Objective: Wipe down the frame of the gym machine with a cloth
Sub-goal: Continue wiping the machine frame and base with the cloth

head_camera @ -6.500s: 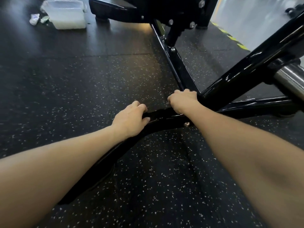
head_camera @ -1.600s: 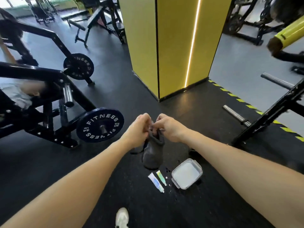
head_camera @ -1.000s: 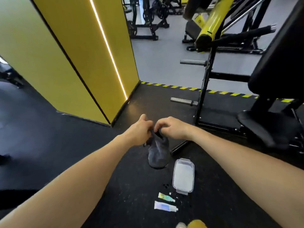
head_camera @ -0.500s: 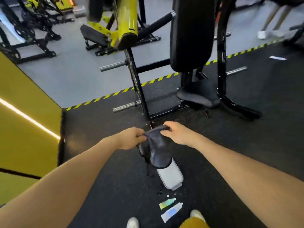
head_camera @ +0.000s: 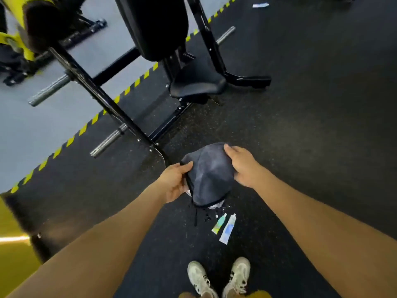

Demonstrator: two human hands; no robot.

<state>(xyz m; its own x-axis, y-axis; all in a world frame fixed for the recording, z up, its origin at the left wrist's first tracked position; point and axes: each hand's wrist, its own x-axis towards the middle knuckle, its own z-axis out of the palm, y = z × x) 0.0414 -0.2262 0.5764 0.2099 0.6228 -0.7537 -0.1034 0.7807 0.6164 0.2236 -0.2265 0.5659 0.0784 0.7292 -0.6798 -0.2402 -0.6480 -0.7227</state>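
Observation:
A dark grey cloth [head_camera: 209,177] hangs spread between my two hands above the floor. My left hand [head_camera: 175,181] pinches its left edge with thumb on top. My right hand [head_camera: 241,165] grips its right edge. The black frame of the gym machine [head_camera: 103,102] rises just beyond the cloth, with a slanted post, floor bars and a padded seat [head_camera: 197,83] and back pad [head_camera: 156,24]. The cloth does not touch the frame.
A white tub [head_camera: 216,205] lies mostly hidden under the cloth. Two small tubes [head_camera: 224,227] lie on the speckled black mat beside it. My shoes [head_camera: 219,276] stand below. Steel weight pegs [head_camera: 107,140] stick out left. A yellow pillar [head_camera: 12,250] stands at lower left.
I turned from the yellow pillar toward the machine and looked down. The cloth, bunched between my hands before, is now spread wider, with my hands farther apart.

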